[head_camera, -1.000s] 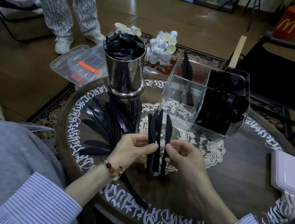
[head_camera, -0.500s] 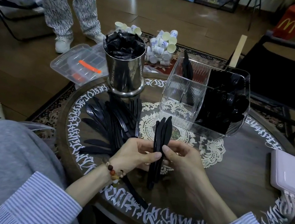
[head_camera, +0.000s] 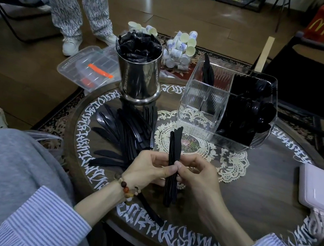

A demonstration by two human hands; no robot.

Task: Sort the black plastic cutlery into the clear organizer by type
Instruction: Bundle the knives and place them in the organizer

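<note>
Nearest: left hand and right hand both pinching one bundle of black knives, thumbs and fingers curled round its middle. Bundle held roughly upright just above the worktop, blades squared together, tips aimed toward the clear organizer. One stray black piece flat on the worktop below the left wrist.

Just beyond the left hand: loose pile of black cutlery fanned out on the worktop, mostly knives by their shape, not yet sorted.

Farther: organizer standing on the lace doily. Right compartment packed with black pieces, apparently spoons; rear left compartment with only a few knives upright; front left compartment apparently bare. To its left, steel canister stuffed with black pieces in wrappers, type impossible to tell.

Judgement: roughly partway. One type seemingly done; knives barely begun, held bundle ready for the left side; pile and possibly the canister left.
</note>
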